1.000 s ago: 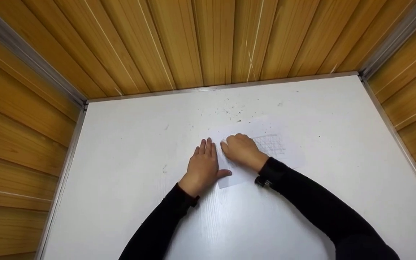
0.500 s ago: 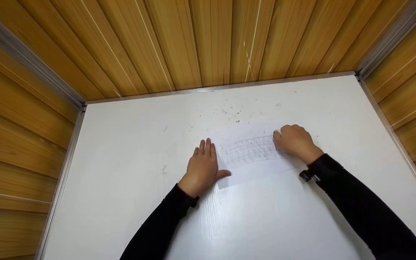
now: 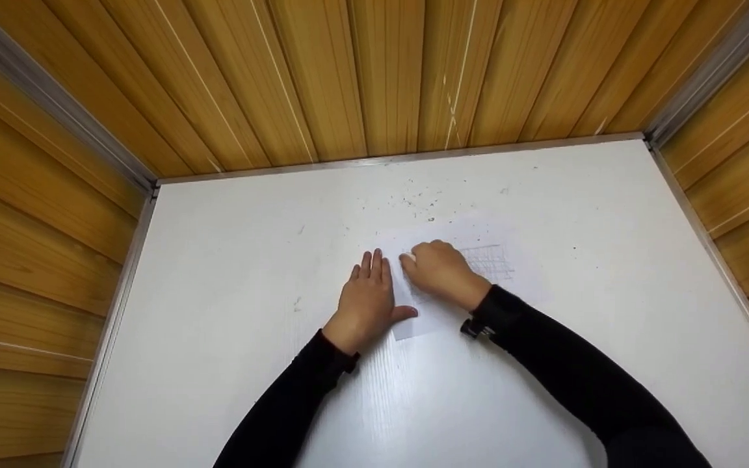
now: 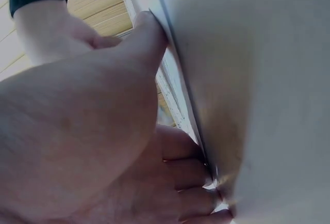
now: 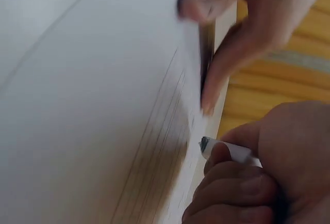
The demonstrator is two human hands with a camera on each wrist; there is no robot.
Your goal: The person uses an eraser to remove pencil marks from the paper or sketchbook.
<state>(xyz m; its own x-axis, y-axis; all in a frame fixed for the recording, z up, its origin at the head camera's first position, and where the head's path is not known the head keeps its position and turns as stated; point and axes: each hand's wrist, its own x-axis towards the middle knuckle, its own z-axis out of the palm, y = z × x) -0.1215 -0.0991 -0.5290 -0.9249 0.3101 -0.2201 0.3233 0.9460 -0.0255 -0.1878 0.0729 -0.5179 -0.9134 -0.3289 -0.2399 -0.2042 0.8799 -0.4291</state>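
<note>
A sheet of white paper [image 3: 433,318] lies on the white table, with a pencil-like grid of crossing lines [image 3: 488,261] on it. My left hand [image 3: 365,302] rests flat along the sheet's left edge, fingers straight, thumb spread out over the paper. Close beside it, my right hand [image 3: 443,270] covers the left part of the grid. Its fingers curl round a small white eraser [image 5: 234,153] whose tip is smudged dark, seen in the right wrist view close over the lines. In the left wrist view, the left palm [image 4: 82,126] fills much of the picture.
Dark crumbs [image 3: 431,219] are scattered on the table [image 3: 244,260] beyond the paper, with a few smudges to the left. Wood-patterned panels [image 3: 387,78] rise behind the table and at both sides. Black bands circle both wrists over black sleeves.
My right hand with the eraser swept right to the far end of the grid, then came back left beside the left hand. The left hand and paper stayed in place.
</note>
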